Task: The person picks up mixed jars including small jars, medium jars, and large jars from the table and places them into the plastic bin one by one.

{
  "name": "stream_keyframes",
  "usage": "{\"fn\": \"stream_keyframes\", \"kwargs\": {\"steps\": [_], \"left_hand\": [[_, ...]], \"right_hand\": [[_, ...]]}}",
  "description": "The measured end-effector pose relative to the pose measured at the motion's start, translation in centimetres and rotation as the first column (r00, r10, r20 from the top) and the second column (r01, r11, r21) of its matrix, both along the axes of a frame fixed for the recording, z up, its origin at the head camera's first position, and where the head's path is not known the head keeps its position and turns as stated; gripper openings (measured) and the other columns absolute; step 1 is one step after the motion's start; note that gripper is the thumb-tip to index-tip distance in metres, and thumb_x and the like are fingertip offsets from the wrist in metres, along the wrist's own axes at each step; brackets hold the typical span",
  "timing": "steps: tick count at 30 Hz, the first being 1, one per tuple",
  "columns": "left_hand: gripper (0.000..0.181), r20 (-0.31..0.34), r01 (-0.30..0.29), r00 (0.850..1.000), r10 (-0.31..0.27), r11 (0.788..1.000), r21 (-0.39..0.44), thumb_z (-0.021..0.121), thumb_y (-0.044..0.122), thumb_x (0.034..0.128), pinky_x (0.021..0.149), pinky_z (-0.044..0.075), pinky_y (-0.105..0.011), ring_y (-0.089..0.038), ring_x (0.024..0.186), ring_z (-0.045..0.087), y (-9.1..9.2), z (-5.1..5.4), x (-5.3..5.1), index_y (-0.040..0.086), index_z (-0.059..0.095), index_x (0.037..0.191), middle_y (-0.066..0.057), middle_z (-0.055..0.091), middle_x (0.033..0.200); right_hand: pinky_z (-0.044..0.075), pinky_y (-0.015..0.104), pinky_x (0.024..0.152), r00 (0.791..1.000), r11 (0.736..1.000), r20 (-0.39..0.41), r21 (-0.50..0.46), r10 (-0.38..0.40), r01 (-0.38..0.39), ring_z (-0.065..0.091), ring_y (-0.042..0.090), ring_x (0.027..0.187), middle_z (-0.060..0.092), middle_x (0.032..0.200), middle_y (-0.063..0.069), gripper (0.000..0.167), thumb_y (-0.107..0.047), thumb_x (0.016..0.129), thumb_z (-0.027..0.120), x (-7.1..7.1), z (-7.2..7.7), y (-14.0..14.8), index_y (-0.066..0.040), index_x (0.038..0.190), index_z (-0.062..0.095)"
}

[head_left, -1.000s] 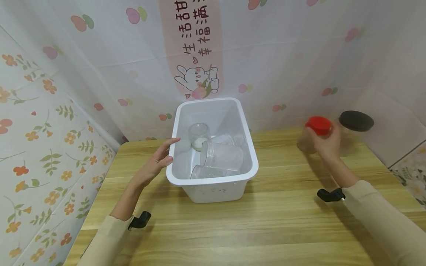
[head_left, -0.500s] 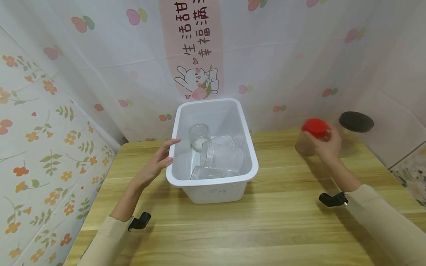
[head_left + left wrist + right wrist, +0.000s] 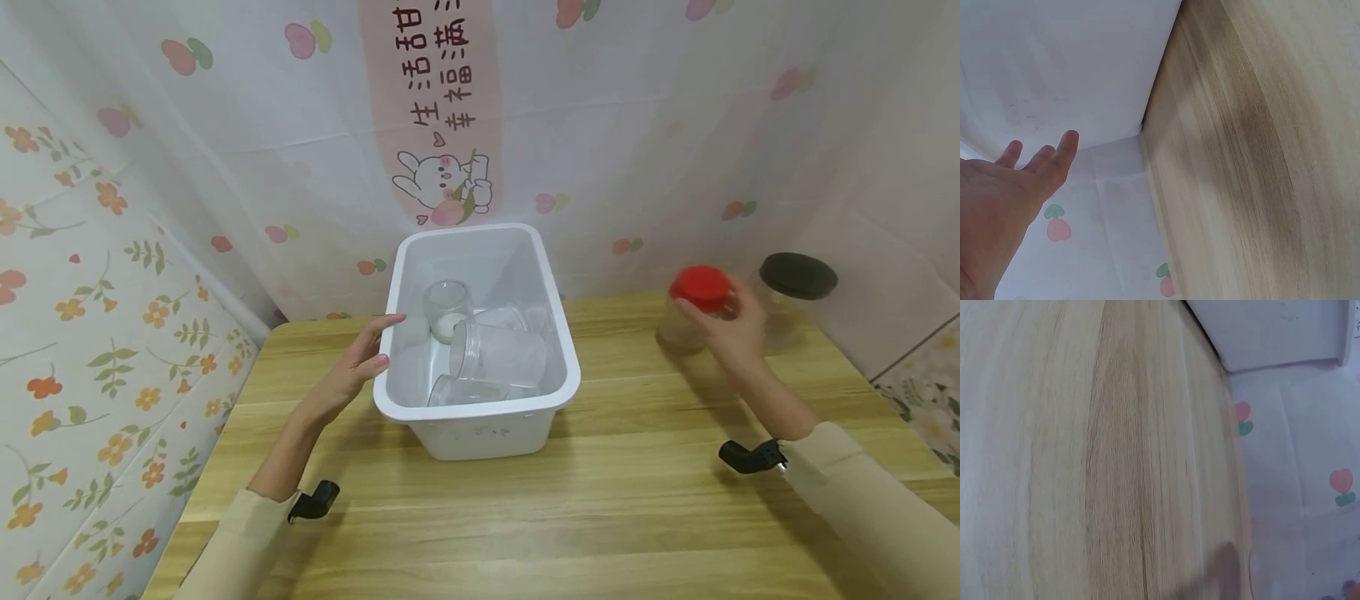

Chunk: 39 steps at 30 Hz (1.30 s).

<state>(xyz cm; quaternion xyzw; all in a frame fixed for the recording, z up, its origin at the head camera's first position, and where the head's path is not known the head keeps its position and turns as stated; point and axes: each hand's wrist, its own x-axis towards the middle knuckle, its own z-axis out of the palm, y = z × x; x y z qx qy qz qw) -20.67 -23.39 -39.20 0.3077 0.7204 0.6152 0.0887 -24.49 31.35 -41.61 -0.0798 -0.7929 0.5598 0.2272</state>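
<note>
A white plastic tub (image 3: 480, 412) stands on the wooden table, with several clear jars (image 3: 501, 354) inside, some on their sides. My left hand (image 3: 351, 371) rests at the tub's left rim, fingers loosely extended; the left wrist view shows it beside the tub's outer wall. On the right, my right hand (image 3: 738, 329) grips a clear jar (image 3: 678, 327) with a red lid (image 3: 702, 287), fingers around its upper part. What the jar holds is too blurred to tell. A clear jar with a black lid (image 3: 798, 275) stands just behind that hand, partly hidden by it.
The wooden table (image 3: 480, 533) ends at a patterned curtain (image 3: 600, 167) behind the tub. Another flowered cloth (image 3: 112, 375) hangs along the left side. Wood surface lies between the tub and the red-lidded jar.
My right hand and the red-lidded jar have shifted slightly left, away from the black-lidded jar. The left hand and the tub have stayed in place.
</note>
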Motion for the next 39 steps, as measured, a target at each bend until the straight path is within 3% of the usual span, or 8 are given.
{"fn": "stream_keyframes", "kwargs": {"steps": [19, 28, 39], "left_hand": [[0.054, -0.017, -0.005, 1.000, 0.005, 1.000, -0.014, 0.048, 0.033, 0.1051, 0.098, 0.043, -0.050, -0.041, 0.130, 0.034, 0.2, 0.0, 0.1, 0.027, 0.030, 0.155, -0.025, 0.014, 0.158], [0.057, -0.015, -0.020, 1.000, 0.019, 0.999, -0.026, 0.047, 0.035, 0.1043, 0.098, 0.042, -0.053, -0.039, 0.129, 0.034, 0.2, -0.2, -0.1, 0.023, 0.027, 0.156, -0.026, 0.013, 0.158], [0.060, -0.003, -0.041, 0.999, 0.041, 0.998, -0.049, 0.048, 0.041, 0.1037, 0.096, 0.042, -0.056, -0.039, 0.128, 0.035, 0.2, -0.1, 0.2, 0.024, 0.025, 0.157, -0.025, 0.012, 0.160]], "right_hand": [[0.045, 0.016, 0.085, 0.995, 0.994, 0.054, 0.071, 0.082, -0.086, 0.051, 0.025, 0.120, 0.050, 0.143, 0.008, 0.076, -0.033, 0.089, 0.080, 1.0, 0.8, -1.3, -0.020, 0.154, 0.044], [0.045, 0.018, 0.086, 0.991, 0.991, 0.018, 0.044, 0.129, -0.130, 0.051, 0.020, 0.117, 0.053, 0.140, 0.005, 0.072, -0.028, 0.088, 0.082, 0.7, 1.3, -2.1, -0.021, 0.152, 0.048], [0.045, 0.021, 0.089, 0.985, 0.979, 0.019, 0.108, 0.174, -0.175, 0.052, 0.023, 0.120, 0.054, 0.142, 0.007, 0.071, -0.031, 0.089, 0.080, 0.4, 1.7, -2.8, -0.019, 0.152, 0.048]]}}
